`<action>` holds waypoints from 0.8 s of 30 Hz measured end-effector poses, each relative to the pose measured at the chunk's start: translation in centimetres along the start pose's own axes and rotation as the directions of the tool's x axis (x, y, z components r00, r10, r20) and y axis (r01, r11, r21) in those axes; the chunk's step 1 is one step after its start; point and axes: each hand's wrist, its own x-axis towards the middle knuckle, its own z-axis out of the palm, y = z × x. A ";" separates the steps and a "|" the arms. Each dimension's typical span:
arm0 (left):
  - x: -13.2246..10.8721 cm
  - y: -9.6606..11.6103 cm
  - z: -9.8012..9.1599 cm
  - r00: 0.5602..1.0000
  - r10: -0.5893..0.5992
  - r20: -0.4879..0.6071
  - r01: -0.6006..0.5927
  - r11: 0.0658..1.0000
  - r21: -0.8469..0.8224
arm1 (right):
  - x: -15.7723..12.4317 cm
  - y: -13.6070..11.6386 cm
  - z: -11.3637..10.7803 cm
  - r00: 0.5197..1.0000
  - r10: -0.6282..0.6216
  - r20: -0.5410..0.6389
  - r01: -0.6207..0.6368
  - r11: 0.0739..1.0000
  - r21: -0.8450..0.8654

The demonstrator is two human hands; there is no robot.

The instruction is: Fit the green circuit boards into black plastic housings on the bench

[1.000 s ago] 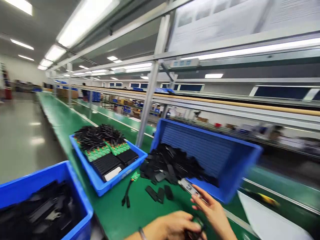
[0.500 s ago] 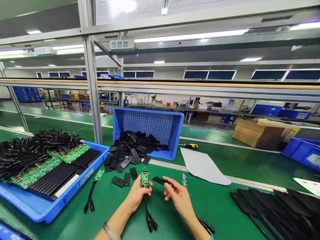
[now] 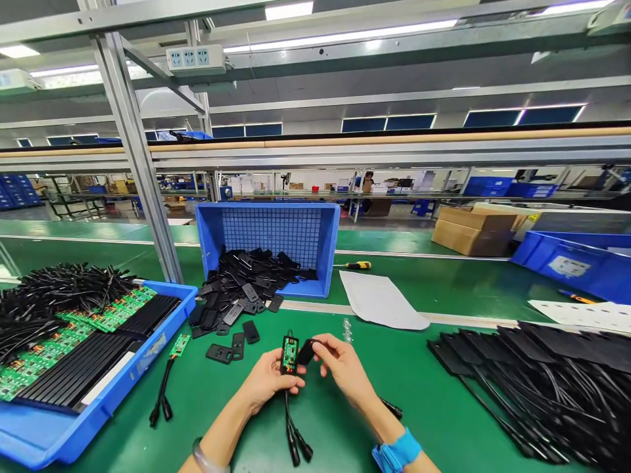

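My left hand [image 3: 271,380] is closed around a green circuit board in a black casing [image 3: 290,355], held upright, with its black cable ends [image 3: 298,441] hanging below. Between thumb and fingers of my right hand [image 3: 340,368] is a black plastic cover [image 3: 306,352], tilted close beside the casing's right edge. I cannot tell whether the two touch. Several loose black covers [image 3: 237,345] lie on the green table to the left. Further left rests another circuit board [image 3: 180,345] with a forked black cable.
A blue crate [image 3: 329,256] on its side spills black covers. At left, a blue tray [image 3: 106,401] holds boards and cables. A paper sheet [image 3: 382,302], a screwdriver [image 3: 359,265] and a pile of cabled black units [image 3: 537,374] lie to the right. A metal post [image 3: 142,164] rises behind.
My right hand has brought the black cover left, up beside the casing, and turned it more upright. The left hand still holds the circuit board. The view has shifted to the right.
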 end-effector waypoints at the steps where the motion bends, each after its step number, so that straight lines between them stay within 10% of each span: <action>1: 0.0 0.0 0.1 1.000 -0.007 0.030 0.007 1.000 0.001 | 0.0 0.1 0.1 1.000 0.023 0.019 -0.023 1.000 0.004; 24: 0.1 -1.3 0.4 0.996 0.013 0.085 -0.018 0.998 0.064 | -0.2 2.6 1.8 0.989 0.135 -0.060 -0.132 0.990 0.045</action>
